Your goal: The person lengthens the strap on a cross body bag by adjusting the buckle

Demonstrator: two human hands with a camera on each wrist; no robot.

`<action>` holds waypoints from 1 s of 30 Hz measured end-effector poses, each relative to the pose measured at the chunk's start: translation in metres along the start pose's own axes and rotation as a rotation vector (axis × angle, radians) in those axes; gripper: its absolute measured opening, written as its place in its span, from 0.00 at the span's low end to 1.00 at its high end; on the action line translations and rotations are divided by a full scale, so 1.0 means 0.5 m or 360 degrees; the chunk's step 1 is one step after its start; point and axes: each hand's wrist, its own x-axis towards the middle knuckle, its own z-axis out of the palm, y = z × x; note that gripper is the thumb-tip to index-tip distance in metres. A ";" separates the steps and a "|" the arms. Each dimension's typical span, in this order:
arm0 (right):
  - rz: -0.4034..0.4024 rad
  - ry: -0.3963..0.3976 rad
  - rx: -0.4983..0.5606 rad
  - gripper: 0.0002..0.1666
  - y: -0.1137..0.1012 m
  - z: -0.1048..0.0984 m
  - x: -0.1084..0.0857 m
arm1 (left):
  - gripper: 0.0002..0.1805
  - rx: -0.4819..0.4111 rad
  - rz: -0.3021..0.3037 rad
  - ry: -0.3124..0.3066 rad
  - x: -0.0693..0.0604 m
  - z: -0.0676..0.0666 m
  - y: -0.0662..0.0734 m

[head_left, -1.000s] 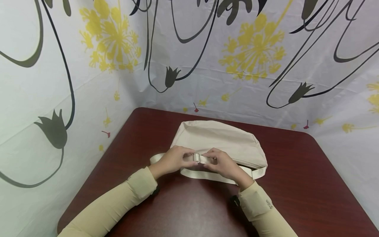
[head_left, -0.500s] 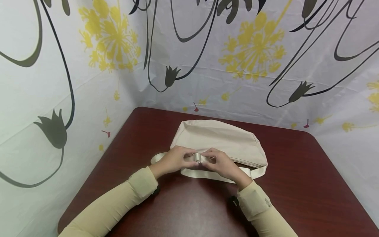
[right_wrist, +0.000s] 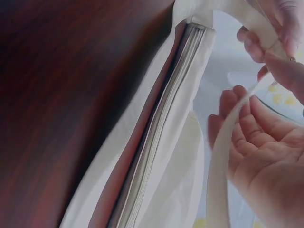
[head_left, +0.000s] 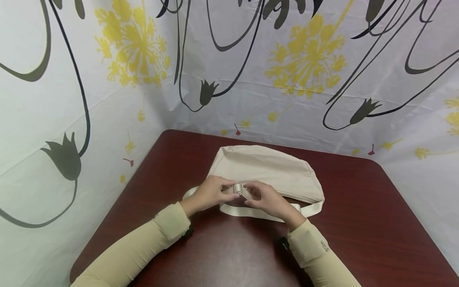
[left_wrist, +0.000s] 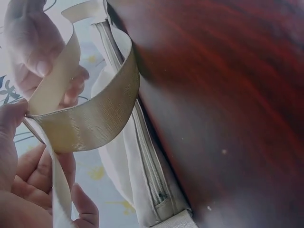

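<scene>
A cream bag lies on the dark red table with its strap looped in front. My left hand pinches the strap beside a pale buckle; the left wrist view shows the thumb and fingers of that hand on the strap. Just right of the buckle is my right hand, its thumb and fingers apart. In the right wrist view this hand has loosely bent fingers around the strap, without a visible pinch.
The bag's zipper runs along its near side. Behind the table and to its left hangs a white patterned cloth. Dark bands sit at both wrists, under the sleeves.
My right thumb and fingers have parted a little from the strap, and the strap piece between the hands now slants downward to the right. The bag has stayed in place.
</scene>
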 end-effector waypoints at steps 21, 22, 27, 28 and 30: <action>0.0072 -0.0026 0.0095 0.11 0.009 0.000 -0.002 | 0.22 0.0010 -0.0051 -0.0097 0.000 0.004 -0.005; 0.0072 -0.0020 0.0094 0.11 0.008 0.000 -0.001 | 0.21 0.0010 -0.0057 -0.0103 0.000 0.004 -0.006; 0.0057 0.0006 0.0075 0.13 0.004 0.002 0.001 | 0.19 -0.0043 -0.0066 -0.0127 0.001 0.006 -0.006; 0.0057 0.0004 0.0080 0.13 0.003 0.003 0.002 | 0.19 -0.0057 -0.0064 -0.0130 0.000 0.006 -0.006; 0.0073 -0.0008 0.0107 0.14 0.001 0.003 0.003 | 0.18 -0.0067 -0.0063 -0.0131 0.000 0.005 -0.005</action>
